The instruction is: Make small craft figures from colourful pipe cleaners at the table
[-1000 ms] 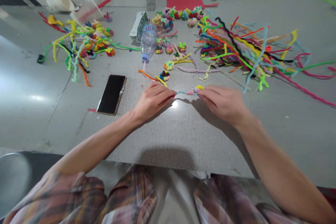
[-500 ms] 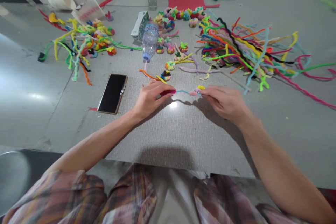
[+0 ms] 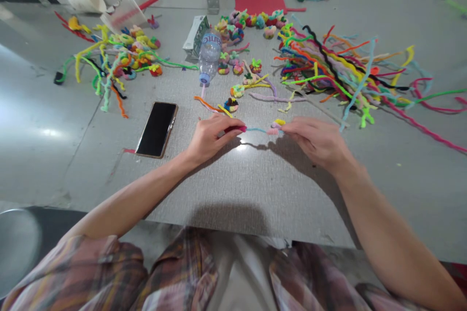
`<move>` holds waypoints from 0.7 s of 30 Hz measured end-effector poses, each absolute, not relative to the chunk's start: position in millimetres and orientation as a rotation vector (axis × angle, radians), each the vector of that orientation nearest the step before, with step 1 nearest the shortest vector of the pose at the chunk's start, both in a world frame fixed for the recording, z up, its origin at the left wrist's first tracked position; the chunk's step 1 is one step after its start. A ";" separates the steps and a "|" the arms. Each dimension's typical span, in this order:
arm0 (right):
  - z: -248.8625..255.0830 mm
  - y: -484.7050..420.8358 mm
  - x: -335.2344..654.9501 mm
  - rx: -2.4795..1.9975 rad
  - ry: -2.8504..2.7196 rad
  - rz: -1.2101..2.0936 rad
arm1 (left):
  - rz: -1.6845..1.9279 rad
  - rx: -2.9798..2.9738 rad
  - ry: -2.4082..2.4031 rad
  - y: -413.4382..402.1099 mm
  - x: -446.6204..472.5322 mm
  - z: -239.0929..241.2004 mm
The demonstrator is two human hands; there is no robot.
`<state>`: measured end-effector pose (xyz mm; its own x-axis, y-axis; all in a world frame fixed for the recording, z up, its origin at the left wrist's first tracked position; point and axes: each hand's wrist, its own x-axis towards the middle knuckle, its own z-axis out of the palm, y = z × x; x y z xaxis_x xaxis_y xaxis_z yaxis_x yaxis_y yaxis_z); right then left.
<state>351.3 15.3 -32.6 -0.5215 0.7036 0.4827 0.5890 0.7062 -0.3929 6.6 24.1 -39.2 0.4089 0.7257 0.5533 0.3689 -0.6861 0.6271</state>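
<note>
A light blue pipe cleaner (image 3: 257, 129) stretches between my two hands, just above the grey table (image 3: 233, 180). My left hand (image 3: 215, 135) pinches its left end, where a magenta fuzzy piece shows at the fingertips. At the other end my right hand (image 3: 315, 143) is closed on the pipe cleaner, close to a pink coil (image 3: 272, 131) and a small yellow and lilac part (image 3: 279, 123). Just beyond my left fingers lie orange and yellow pipe cleaner pieces and a small multicoloured fuzzy ball (image 3: 231, 105).
A phone (image 3: 156, 129) lies left of my hands. Behind stand a tilted plastic bottle (image 3: 210, 56) and a carton (image 3: 196, 34). A large heap of pipe cleaners (image 3: 339, 68) spreads at the right; finished fuzzy pieces (image 3: 136, 51) and cups (image 3: 86, 0) are at the left.
Both hands have shifted very slightly to the right with the pipe cleaner still between them. Its pink coil sits slightly further right. Other things look unchanged.
</note>
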 end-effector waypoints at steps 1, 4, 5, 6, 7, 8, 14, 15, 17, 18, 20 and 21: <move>-32.1 15.2 351.6 -0.978 -2.285 0.230 | 1.186 2.266 0.925 24.2 6.7 -39.2; -30.9 14.0 350.6 -0.983 -2.302 0.249 | 1.170 2.273 0.911 24.3 6.8 -39.2; -30.5 13.5 349.7 -0.987 -2.306 0.266 | 1.158 2.272 0.913 24.3 6.7 -39.4; -30.1 13.0 348.5 -0.990 -2.305 0.282 | 1.145 2.270 0.915 24.3 6.7 -39.7; -29.7 12.4 347.3 -0.992 -2.303 0.295 | 1.136 2.269 0.915 24.3 6.7 -39.9; -29.3 11.9 346.1 -0.993 -2.297 0.300 | 1.132 2.270 0.912 24.2 6.7 -40.1; -29.1 10.0 343.7 -1.012 -2.293 0.211 | 1.184 2.309 0.824 23.0 8.2 -38.3; -29.2 9.6 344.0 -1.004 -2.300 0.196 | 1.193 2.318 0.807 22.8 8.3 -37.9; -28.6 7.9 342.8 -1.008 -2.313 0.196 | 1.193 2.337 0.795 22.5 8.4 -37.7; -27.7 6.5 340.6 -1.031 -2.315 0.215 | 1.180 2.347 0.802 22.3 8.5 -37.8; -25.0 2.2 332.3 -1.105 -2.293 0.266 | 1.133 2.367 0.822 21.3 9.0 -38.1; -23.4 -0.5 326.3 -1.141 -2.275 0.291 | 1.106 2.375 0.827 20.6 9.7 -38.1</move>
